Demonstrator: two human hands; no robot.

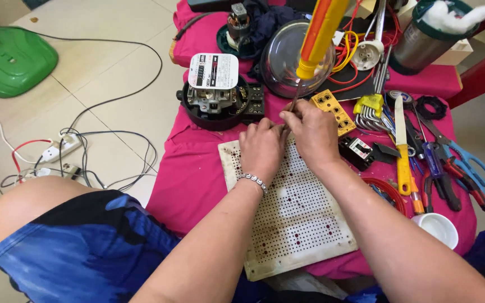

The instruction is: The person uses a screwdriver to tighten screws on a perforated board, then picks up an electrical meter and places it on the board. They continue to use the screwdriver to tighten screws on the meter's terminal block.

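I hold the soldering iron (316, 39) with my right hand (312, 132), its orange and yellow handle standing up and away from me, and its thin tip comes down at the far edge of the white perforated board (298, 219). The fingers of this hand are closed around the lower shaft, very near the tip. My left hand (260, 148) lies on the far part of the board, touching the right hand, with its fingers curled narrow around something small that I cannot see. The board lies on the pink cloth (192, 168) that covers the surface. I think the first danger is my own skin: if the tip is hot, a small slip can burn the fingers of either hand, because they are pressed together there. The board is not fixed, so a push from the tip may slide it on the cloth. Beyond the board, the black meter base (220, 104) and the yellow terminal block (333, 111) stand near, and the handle may knock them if I tilt it. Right of the board, the pliers (442, 179) and the scissors (467, 160) lie crowded, and my forearm may sweep them.
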